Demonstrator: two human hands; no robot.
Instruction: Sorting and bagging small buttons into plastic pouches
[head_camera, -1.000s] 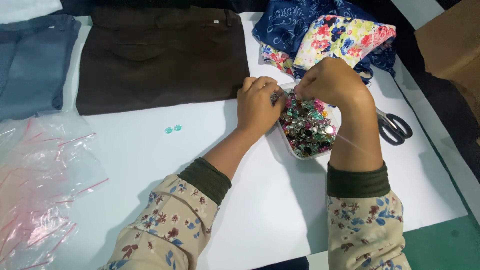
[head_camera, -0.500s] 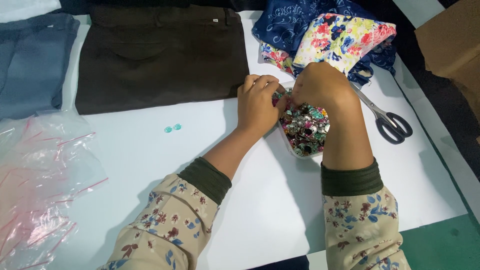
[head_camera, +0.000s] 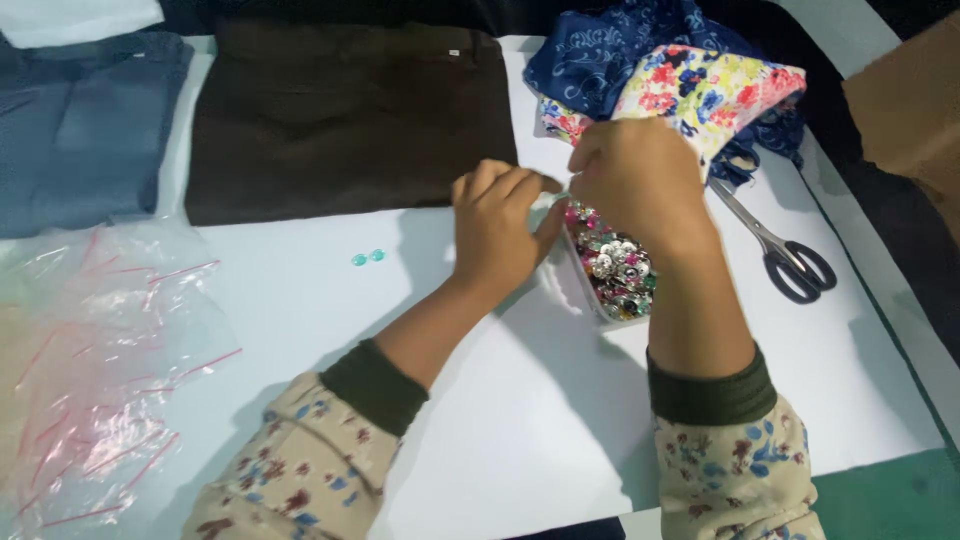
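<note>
Hands over the button tray
Left hand (head_camera: 500, 225) curled, right hand (head_camera: 635, 185) pinching – what, I cannot tell; a bump could tip the tray of shiny buttons (head_camera: 610, 270) toward 6 o'clock.

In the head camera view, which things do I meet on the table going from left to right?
Clear plastic bags → two small teal beads → left hand → tray of colourful beads → scissors
</note>
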